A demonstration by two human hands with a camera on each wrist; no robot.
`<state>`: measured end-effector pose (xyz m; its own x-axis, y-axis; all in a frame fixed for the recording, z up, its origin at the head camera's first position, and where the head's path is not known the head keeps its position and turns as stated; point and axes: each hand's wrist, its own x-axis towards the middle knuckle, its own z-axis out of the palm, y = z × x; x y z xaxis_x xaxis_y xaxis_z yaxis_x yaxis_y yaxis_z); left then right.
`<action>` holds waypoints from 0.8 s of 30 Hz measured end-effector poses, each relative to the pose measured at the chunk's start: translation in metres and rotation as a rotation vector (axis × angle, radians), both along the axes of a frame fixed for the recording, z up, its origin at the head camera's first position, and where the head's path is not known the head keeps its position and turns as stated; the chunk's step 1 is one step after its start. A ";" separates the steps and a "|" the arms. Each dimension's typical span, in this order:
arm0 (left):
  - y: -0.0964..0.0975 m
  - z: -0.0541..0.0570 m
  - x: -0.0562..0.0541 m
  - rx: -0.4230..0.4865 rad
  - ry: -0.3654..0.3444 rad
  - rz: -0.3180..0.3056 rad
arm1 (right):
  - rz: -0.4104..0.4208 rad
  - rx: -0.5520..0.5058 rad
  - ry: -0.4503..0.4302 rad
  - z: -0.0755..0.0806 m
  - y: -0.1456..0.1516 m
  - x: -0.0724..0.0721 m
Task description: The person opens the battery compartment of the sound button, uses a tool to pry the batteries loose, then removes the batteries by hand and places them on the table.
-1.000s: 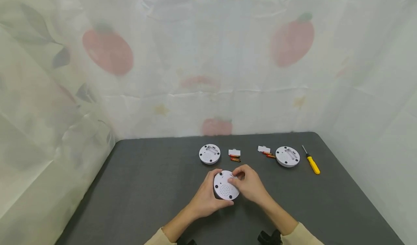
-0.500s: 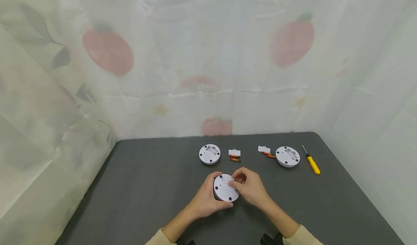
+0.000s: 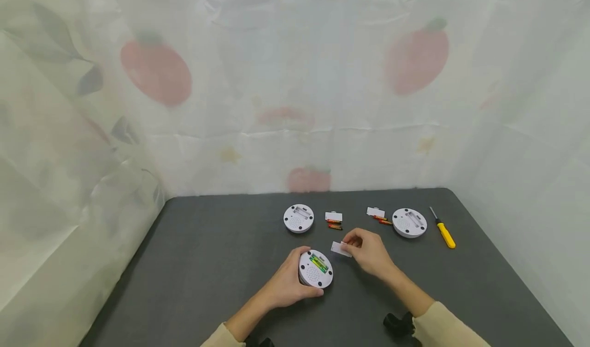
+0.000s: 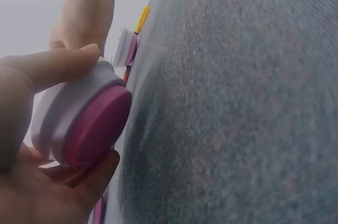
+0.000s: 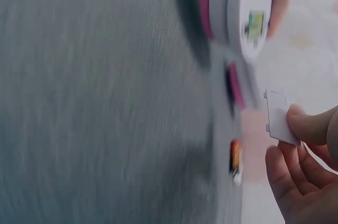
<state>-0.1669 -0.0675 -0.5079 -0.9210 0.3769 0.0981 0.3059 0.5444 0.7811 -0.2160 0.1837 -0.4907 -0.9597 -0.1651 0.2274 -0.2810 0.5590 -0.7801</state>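
Observation:
My left hand (image 3: pixel 287 284) grips a round white device (image 3: pixel 310 276) by its rim, thumb at the near side and fingers at the far side. Its underside faces up, showing speaker holes, dark feet and an uncovered compartment holding green batteries (image 3: pixel 319 261). In the left wrist view the device's other face (image 4: pixel 100 126) is pink. My right hand (image 3: pixel 369 254) pinches a small white battery cover (image 3: pixel 340 248) between thumb and fingers, just right of the device. Small tabs along one edge of the cover (image 5: pixel 280 115) show in the right wrist view.
Farther back on the grey table (image 3: pixel 207 265) lie two similar devices, one left (image 3: pixel 298 219) and one right (image 3: pixel 409 223), with bare compartments. Between them are loose covers (image 3: pixel 334 216) and red-black batteries (image 3: pixel 335 227). A yellow-handled screwdriver (image 3: pixel 446 235) lies at the right.
My right hand has lifted the battery cover off the device and moved right with it, baring the green batteries. My left hand has shifted slightly left with the device.

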 end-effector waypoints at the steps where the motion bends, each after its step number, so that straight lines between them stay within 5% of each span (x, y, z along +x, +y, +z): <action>1: -0.001 0.000 0.000 -0.003 -0.007 -0.001 | -0.004 0.016 0.009 -0.001 0.004 -0.004; 13: -0.005 -0.003 0.000 -0.014 -0.045 -0.024 | -0.045 0.184 0.069 -0.016 0.043 -0.044; 24: -0.016 -0.002 -0.003 -0.042 -0.037 -0.066 | -0.046 0.338 0.038 -0.025 0.052 -0.064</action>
<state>-0.1703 -0.0837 -0.5096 -0.8966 0.4405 0.0469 0.3136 0.5565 0.7694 -0.2798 0.2354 -0.5154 -0.9598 -0.1938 0.2029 -0.2746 0.7967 -0.5384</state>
